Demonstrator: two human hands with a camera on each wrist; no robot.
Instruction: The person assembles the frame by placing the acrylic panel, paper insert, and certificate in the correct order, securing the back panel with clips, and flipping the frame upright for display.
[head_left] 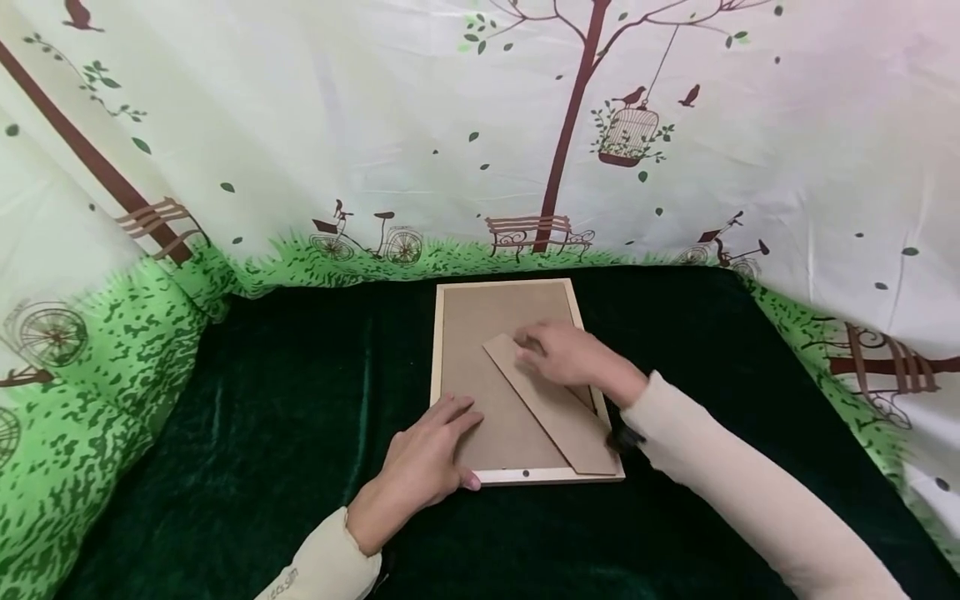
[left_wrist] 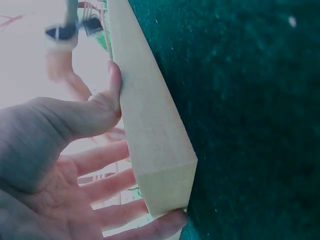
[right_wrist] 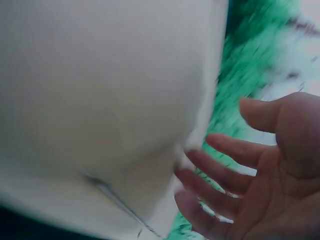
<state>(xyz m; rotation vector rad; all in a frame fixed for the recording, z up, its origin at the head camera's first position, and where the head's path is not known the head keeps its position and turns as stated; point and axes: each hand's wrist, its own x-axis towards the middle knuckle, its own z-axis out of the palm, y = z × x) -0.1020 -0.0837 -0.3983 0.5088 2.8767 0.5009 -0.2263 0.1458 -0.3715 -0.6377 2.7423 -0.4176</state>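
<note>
A picture frame [head_left: 480,317] with a light wooden border and brown backboard lies back side up on dark green cloth. A brown stand flap [head_left: 562,417] sits slantwise across its right half. My left hand [head_left: 423,458] rests on the frame's lower left corner, fingers spread over the back and thumb against the near edge. In the left wrist view, that hand [left_wrist: 65,165] touches the pale wooden side [left_wrist: 145,105]. My right hand [head_left: 562,354] is over the flap's upper end, fingers loosely bent. In the right wrist view, the hand [right_wrist: 265,185] appears relaxed beside the blurred board [right_wrist: 110,90], nothing visibly pinched.
Dark green velvety cloth [head_left: 285,433] covers the table around the frame. Behind it hangs a white curtain [head_left: 360,108] printed with trees, benches, bicycles and a birdcage, which also borders both sides. A small dark dot [head_left: 526,473] marks the frame's near border.
</note>
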